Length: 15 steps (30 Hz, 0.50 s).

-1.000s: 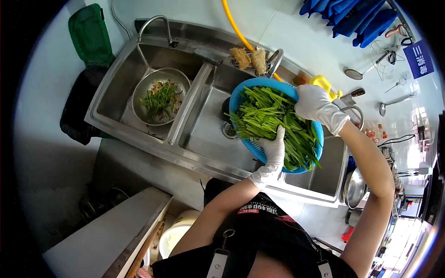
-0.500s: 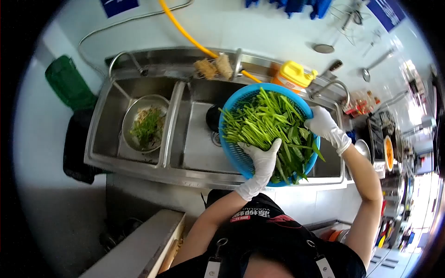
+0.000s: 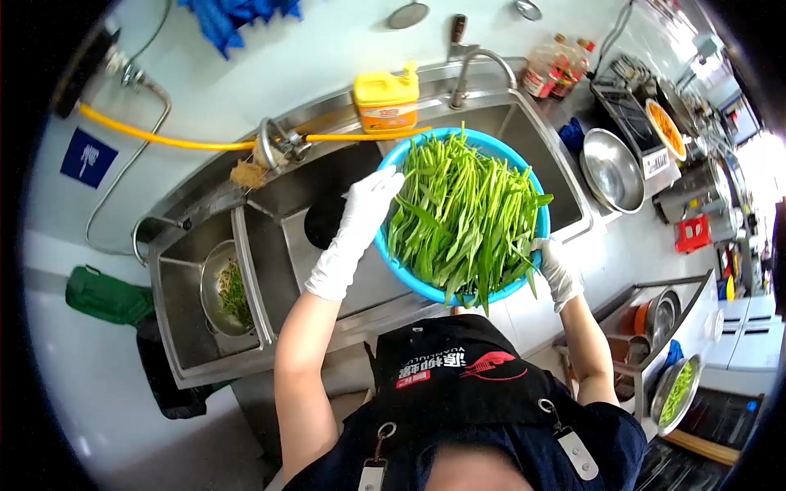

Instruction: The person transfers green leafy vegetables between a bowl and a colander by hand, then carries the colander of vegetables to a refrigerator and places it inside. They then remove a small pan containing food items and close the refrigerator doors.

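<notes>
A steel sink runs left to right, a blue basket above its right part. Leafy green stalks fill the basket. A steel bowl sits in the left basin; a yellow jug stands beyond. The left hand touches the basket's left rim, fingers extended, grip unclear; the right hand's fingers grip its right rim.
</notes>
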### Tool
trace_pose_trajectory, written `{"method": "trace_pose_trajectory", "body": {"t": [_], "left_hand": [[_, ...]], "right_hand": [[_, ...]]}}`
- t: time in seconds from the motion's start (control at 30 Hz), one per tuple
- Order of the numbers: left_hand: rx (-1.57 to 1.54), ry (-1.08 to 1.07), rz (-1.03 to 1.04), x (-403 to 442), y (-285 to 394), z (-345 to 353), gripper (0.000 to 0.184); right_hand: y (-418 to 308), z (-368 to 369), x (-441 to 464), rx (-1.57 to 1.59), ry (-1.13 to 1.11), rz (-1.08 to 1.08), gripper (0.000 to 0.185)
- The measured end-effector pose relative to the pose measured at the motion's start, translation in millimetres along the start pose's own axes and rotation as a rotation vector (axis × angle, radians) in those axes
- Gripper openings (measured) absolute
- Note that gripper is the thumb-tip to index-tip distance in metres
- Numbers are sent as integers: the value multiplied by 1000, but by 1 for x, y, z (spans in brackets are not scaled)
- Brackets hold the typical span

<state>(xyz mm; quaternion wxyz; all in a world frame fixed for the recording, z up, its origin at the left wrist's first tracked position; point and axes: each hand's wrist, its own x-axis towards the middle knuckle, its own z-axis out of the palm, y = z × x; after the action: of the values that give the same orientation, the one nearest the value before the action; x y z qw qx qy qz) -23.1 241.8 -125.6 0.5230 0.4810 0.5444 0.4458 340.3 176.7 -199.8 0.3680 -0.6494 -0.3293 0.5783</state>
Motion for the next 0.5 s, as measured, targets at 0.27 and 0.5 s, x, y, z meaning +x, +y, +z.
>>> {"method": "trace_pose_trajectory", "body": {"t": [0.27,0.5], "left_hand": [[618,135,592,-13,13,75,10],[1062,-31,448,-66,-16,153,16]], "right_hand": [[4,-61,23,-44,101,61,19],[-11,-82,41,37,99,87,16]]}}
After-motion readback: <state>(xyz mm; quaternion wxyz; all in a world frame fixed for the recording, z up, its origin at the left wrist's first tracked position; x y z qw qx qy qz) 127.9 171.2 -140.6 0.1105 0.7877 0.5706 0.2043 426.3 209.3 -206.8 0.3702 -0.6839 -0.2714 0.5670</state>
